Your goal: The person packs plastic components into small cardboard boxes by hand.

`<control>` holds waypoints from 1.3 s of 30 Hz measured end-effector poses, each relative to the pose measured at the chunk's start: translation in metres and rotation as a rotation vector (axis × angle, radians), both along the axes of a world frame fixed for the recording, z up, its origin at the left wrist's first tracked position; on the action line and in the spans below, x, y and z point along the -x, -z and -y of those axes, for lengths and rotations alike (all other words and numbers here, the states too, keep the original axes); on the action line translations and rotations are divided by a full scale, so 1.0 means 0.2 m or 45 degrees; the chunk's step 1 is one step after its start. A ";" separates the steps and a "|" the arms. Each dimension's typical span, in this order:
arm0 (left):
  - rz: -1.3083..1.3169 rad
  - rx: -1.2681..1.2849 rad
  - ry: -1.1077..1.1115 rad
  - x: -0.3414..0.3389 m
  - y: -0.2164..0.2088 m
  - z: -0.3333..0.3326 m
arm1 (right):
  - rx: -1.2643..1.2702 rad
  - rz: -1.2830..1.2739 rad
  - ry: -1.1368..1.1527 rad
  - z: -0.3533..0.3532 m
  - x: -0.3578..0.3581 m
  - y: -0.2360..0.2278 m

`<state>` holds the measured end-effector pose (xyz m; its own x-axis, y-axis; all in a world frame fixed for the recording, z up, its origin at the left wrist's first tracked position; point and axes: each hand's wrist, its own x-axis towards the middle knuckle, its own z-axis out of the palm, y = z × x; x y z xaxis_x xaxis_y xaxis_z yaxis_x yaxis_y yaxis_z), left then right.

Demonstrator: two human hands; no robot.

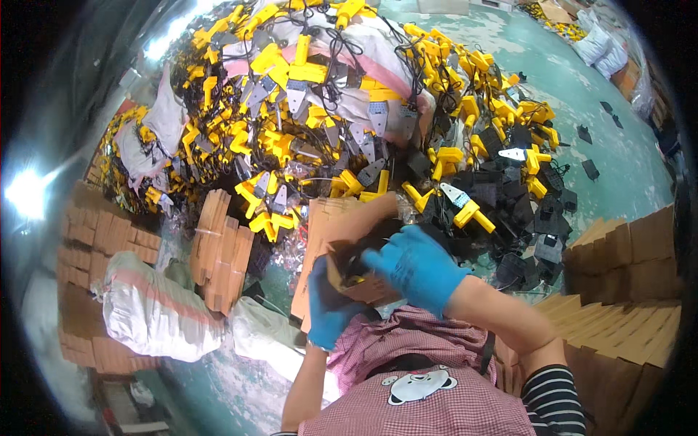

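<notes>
An open brown cardboard box [374, 291] is held close to my apron, with black material and a small yellow part showing inside. My left hand [331, 305], in a blue glove, is closed on the box's left side. Over the box's opening is my right hand [420, 270], also gloved in blue; motion smears its fingers, and whether they hold anything is hidden. Just beyond lies a big heap of yellow-handled tools [465, 207] with pointed grey metal plates and black cords. Black flat pieces [516, 269] lie heaped to the right of my hands.
Flat cardboard stacks [218, 251] stand at left, with more cardboard [618, 327] at right. A stuffed white sack [156, 309] lies at the lower left. Behind the heap spreads a white and pink sack [349, 65]. Several black pieces [590, 169] lie on the green floor [552, 109].
</notes>
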<state>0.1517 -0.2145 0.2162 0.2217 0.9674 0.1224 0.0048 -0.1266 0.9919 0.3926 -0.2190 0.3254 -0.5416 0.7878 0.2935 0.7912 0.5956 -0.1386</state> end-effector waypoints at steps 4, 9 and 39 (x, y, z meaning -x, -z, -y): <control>-0.842 -1.285 0.119 -0.13 -0.50 -0.01 | -0.162 -0.140 0.153 -0.04 -0.01 0.05; -1.064 -1.246 0.490 -0.40 -0.64 -0.14 | 0.191 -0.054 0.228 -0.05 -0.10 -0.01; -1.647 -0.227 1.421 -0.48 -0.53 -0.46 | 1.276 0.021 1.874 1.07 -1.15 2.51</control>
